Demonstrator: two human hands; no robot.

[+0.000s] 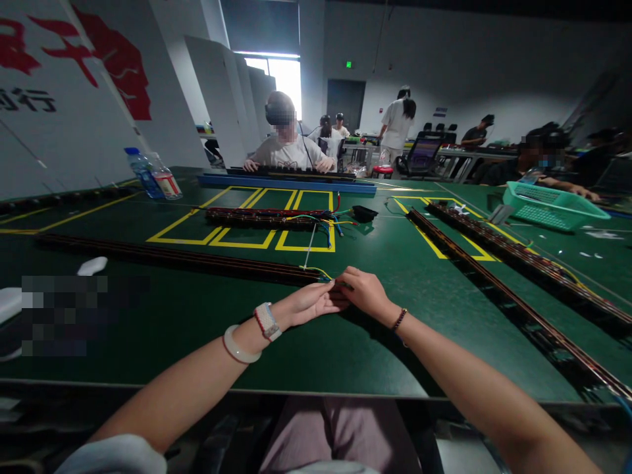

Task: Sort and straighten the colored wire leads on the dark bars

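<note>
Far up and left of the fingers [332, 301], the white wall panel [74, 145] bears large red Chinese characters [64, 56], cut off at the edge of view and not fully readable. Under them stands a dark grey 行 [38, 100]. The green sign [348, 64] over the far door and the bottle label [168, 185] are too small to read.

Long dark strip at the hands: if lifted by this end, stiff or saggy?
Likely sags: the strip is very long and thin, so one-end lifting probably bends it. Probably light for its length, being so flat. The thin wires at its end, between the left hand and right hand, look floppy and snag-prone.
</note>
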